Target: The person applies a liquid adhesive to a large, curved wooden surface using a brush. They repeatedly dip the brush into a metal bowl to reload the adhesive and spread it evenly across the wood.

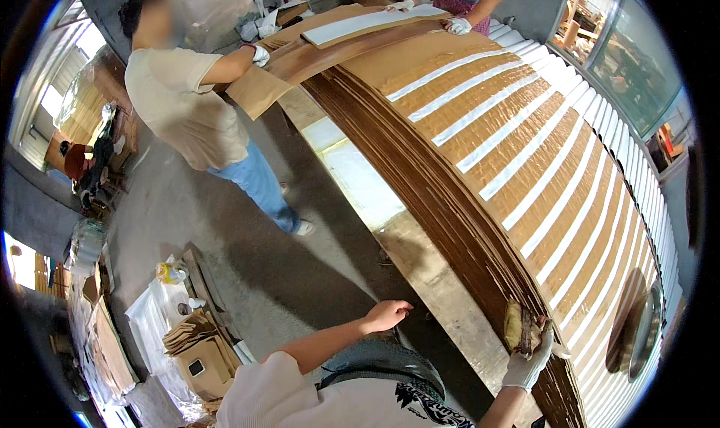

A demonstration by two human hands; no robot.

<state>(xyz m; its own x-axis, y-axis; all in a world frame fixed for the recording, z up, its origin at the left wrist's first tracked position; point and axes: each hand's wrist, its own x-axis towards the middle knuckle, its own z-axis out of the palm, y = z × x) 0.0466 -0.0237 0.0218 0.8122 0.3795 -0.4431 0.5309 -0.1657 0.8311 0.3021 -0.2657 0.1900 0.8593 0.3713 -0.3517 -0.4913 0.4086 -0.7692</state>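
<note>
My right hand [531, 359] wears a white glove and is closed on a stained yellowish block [514, 324] with dark brown patches; its exact kind is unclear. It is at the near edge of a stack of thin brown sheets [420, 158]. Beside it lies the stack's broad tan top [517, 158], crossed by several white stripes. My bare left hand [388, 315] hangs over the floor in front of my body, its fingers curled in with nothing visible in them.
A person in a beige shirt [180, 91] grips a brown sheet [259, 91] at the stack's far end. Another person's gloved hand [457, 26] is by a white-faced board [375, 25]. White corrugated material [540, 53] lines the right side. Cardboard pieces [206, 368] lie left.
</note>
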